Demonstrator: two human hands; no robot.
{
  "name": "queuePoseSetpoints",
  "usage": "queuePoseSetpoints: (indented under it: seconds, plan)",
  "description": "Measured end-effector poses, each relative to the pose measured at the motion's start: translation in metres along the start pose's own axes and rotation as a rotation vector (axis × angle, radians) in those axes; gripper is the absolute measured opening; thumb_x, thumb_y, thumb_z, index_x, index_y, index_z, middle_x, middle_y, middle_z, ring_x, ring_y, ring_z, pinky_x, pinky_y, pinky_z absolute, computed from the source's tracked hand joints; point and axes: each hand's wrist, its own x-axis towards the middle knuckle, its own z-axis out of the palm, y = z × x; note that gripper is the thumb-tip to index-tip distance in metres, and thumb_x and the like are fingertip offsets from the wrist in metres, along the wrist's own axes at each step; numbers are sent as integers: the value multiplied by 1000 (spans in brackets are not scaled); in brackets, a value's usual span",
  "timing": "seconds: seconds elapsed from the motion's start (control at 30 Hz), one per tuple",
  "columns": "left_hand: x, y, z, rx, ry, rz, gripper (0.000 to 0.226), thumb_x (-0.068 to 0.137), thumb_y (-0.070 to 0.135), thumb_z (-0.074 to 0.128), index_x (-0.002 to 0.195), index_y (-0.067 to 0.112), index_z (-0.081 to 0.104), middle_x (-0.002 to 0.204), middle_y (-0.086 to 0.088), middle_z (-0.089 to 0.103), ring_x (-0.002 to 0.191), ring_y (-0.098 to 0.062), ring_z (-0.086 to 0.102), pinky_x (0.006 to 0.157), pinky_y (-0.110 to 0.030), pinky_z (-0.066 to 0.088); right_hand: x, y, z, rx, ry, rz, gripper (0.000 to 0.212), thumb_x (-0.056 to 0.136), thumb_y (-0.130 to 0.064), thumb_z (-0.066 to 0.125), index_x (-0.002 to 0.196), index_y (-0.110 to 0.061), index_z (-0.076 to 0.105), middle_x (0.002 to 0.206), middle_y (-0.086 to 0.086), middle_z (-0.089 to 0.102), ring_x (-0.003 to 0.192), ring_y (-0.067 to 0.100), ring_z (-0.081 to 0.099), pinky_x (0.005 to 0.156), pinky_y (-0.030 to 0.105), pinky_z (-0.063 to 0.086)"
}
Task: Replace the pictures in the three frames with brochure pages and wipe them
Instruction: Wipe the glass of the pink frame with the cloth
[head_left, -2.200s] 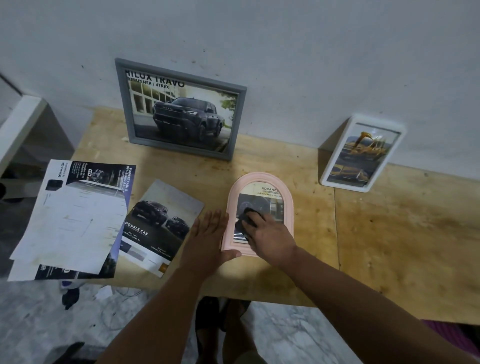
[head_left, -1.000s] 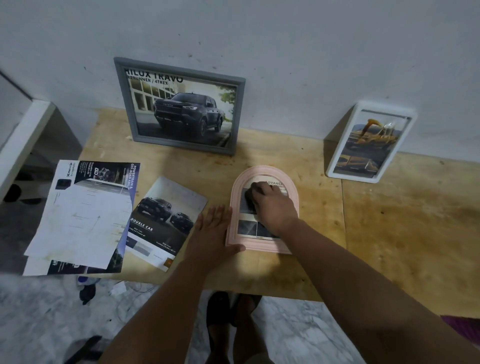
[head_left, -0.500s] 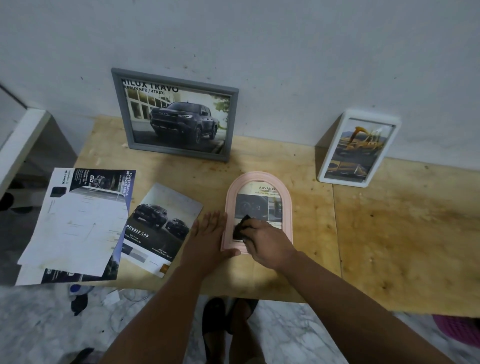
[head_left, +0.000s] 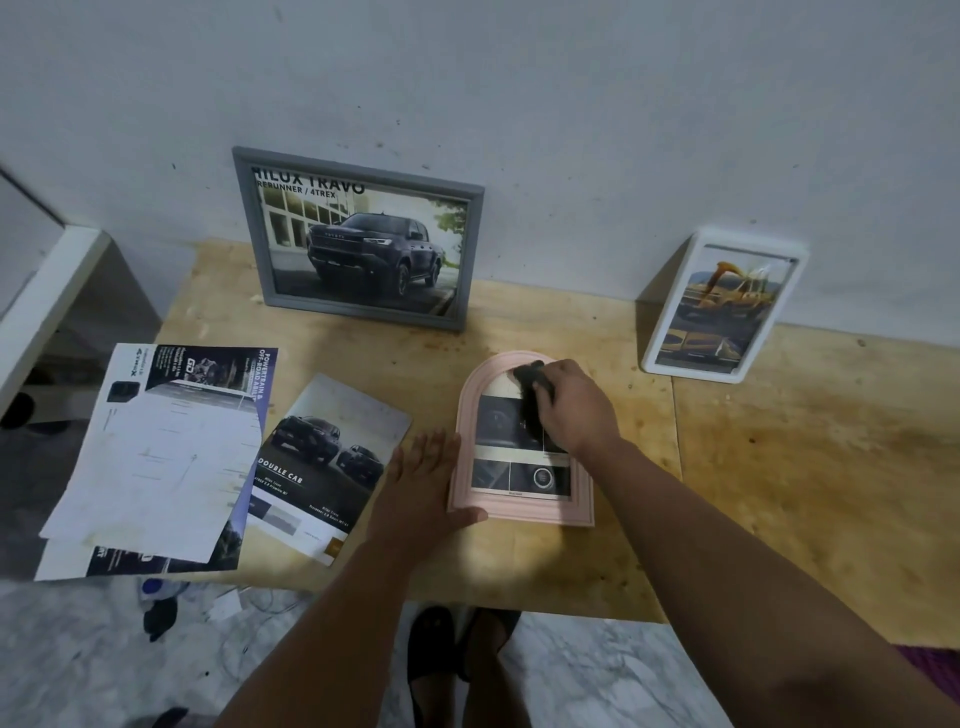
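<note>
**Wiping the pink frame**

The pink arched frame (head_left: 521, 447) lies flat on the wooden table (head_left: 779, 467), close to the front edge, near the middle. A page with dark car pictures sits inside it. The right hand (head_left: 574, 410) holds a dark cloth (head_left: 530, 387) with curled fingers and presses it on the top part of the frame. The left hand (head_left: 423, 483) lies flat with straight fingers, touching the frame's left side.

The grey frame (head_left: 358, 239) with a dark truck page leans on the wall at the back edge. The white frame (head_left: 724, 306) with a yellow page leans at the back, more to the right. Loose brochure pages (head_left: 171, 457) lie at the left front corner, and one hangs over the edge.
</note>
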Motion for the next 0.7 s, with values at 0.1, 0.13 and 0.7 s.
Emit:
queuePoseSetpoints:
  seconds: [0.1, 0.13, 0.7]
  plan:
    - [1, 0, 1, -2, -2, 0, 118, 67, 94, 9, 158, 22, -17, 166, -3, -20, 150, -23, -25, 121, -43, -16, 4, 4, 14, -101, -118, -17, 36, 103, -34, 41, 131, -31, 64, 130, 4, 58, 110, 30, 61, 82, 40, 54]
    - [1, -1, 2, 6, -2, -3, 117, 68, 94, 9, 158, 23, -17, 166, -3, -20, 151, -24, -25, 121, -44, -16, 2, 4, 17, -85, -113, -10, 36, 104, -34, 40, 130, -30, 65, 128, 3, 59, 110, 29, 61, 81, 40, 54]
    - [3, -3, 7, 3, 10, -9, 120, 63, 97, 1, 158, 25, -16, 167, -3, -14, 153, -26, -18, 123, -46, -11, -39, 1, -16, 212, -384, 32, 27, 101, -26, 55, 120, -24, 74, 111, 3, 73, 100, 23, 65, 90, 38, 54]
